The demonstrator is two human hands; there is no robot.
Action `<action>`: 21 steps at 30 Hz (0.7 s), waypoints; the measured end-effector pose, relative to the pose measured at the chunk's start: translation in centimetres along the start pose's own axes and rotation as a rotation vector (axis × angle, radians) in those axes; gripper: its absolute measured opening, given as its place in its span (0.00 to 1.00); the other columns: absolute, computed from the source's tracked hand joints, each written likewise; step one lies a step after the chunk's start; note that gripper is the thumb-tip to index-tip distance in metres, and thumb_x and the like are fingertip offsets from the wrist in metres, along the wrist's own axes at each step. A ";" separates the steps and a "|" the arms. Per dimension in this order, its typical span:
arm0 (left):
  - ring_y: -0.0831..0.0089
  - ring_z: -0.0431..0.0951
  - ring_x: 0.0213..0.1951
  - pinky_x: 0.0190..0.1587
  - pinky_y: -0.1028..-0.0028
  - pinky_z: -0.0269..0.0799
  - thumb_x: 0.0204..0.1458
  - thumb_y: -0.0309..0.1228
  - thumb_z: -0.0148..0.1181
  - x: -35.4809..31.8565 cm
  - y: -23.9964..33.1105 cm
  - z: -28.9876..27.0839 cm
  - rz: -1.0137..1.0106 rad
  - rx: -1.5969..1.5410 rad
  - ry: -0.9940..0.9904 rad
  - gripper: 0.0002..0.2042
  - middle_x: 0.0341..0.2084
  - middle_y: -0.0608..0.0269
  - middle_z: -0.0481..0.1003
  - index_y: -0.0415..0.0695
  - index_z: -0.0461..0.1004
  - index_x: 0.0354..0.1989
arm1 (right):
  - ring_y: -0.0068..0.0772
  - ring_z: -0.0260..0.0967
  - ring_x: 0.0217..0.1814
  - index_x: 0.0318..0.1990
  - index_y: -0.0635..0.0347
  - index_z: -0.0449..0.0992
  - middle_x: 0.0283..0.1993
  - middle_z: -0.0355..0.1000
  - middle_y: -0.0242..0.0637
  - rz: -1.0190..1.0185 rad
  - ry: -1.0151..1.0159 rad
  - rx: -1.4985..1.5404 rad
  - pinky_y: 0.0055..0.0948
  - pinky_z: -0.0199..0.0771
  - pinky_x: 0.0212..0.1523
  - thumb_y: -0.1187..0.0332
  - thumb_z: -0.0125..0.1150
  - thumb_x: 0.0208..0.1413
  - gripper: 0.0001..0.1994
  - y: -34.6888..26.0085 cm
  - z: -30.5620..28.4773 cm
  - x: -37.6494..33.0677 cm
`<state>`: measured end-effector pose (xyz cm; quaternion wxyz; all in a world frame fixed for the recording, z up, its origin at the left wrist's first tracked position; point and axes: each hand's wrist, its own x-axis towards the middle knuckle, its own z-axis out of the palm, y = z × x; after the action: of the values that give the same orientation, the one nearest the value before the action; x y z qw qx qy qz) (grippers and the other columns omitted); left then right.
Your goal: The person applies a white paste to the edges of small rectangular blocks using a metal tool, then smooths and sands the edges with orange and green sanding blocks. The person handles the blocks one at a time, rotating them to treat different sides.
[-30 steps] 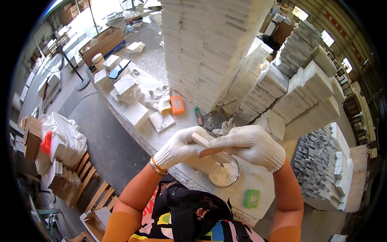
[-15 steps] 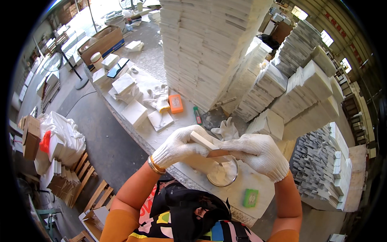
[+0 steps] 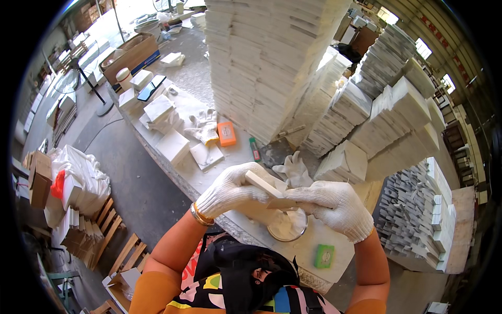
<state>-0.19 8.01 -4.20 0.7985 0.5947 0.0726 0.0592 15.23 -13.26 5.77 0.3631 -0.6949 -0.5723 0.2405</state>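
"White-gloved, the left hand (image 3: 232, 189) and the right hand (image 3: 334, 205). What do they grip?"

"The left is closed on a pale strip (image 3: 263, 183), just beyond the bowl (image 3: 306, 226). The right pinches a thin blade (image 3: 281, 203) at the strip's four-o'clock end."

"What just changed?"

"A second ago the blade slanted out toward nine o'clock, coppery; now it lies flatter and looks grey. The right hand has drawn off a little toward three. I'd judge the blade is being worked at the strip's end — though whether they touch, I can't tell."

"And around them?"

"From the hands outward: the bowl at six o'clock, with white powder or paste (image 3: 283, 227) in it; an unworn glove (image 3: 294, 171) at twelve; a green tube (image 3: 254, 149) at eleven; a green box (image 3: 324, 256) at five; an orange box (image 3: 226, 134) between ten and eleven. Beyond — a tall slab stack (image 3: 277, 68) at twelve."
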 end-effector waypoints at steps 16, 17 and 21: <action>0.81 0.78 0.44 0.51 0.75 0.74 0.52 0.25 0.72 -0.1 -0.1 -0.4 0.037 0.051 -0.010 0.14 0.42 0.66 0.81 0.38 0.79 0.46 | 0.48 0.80 0.36 0.59 0.61 0.79 0.41 0.80 0.50 0.096 0.356 -0.251 0.36 0.79 0.37 0.73 0.66 0.58 0.20 -1.9 4.4 -2.6; 0.81 0.78 0.44 0.51 0.75 0.74 0.52 0.25 0.72 0.3 -0.1 -0.7 0.041 0.043 -0.015 0.14 0.42 0.67 0.80 0.38 0.79 0.46 | 0.49 0.80 0.36 0.59 0.61 0.78 0.40 0.80 0.50 0.097 0.377 -0.249 0.36 0.79 0.37 0.73 0.66 0.58 0.20 -1.9 4.6 -2.3; 0.81 0.77 0.44 0.51 0.76 0.74 0.52 0.24 0.71 0.9 -0.4 -1.3 0.056 0.080 -0.029 0.12 0.41 0.67 0.80 0.38 0.79 0.44 | 0.48 0.80 0.33 0.61 0.62 0.77 0.38 0.80 0.52 0.179 0.426 -0.179 0.34 0.79 0.36 0.76 0.65 0.58 0.21 -2.3 5.3 -1.9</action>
<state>0.47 9.28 -5.00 0.7732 0.6286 0.0466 0.0698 9.38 -13.66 4.07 0.3899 -0.8071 -0.4381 0.0683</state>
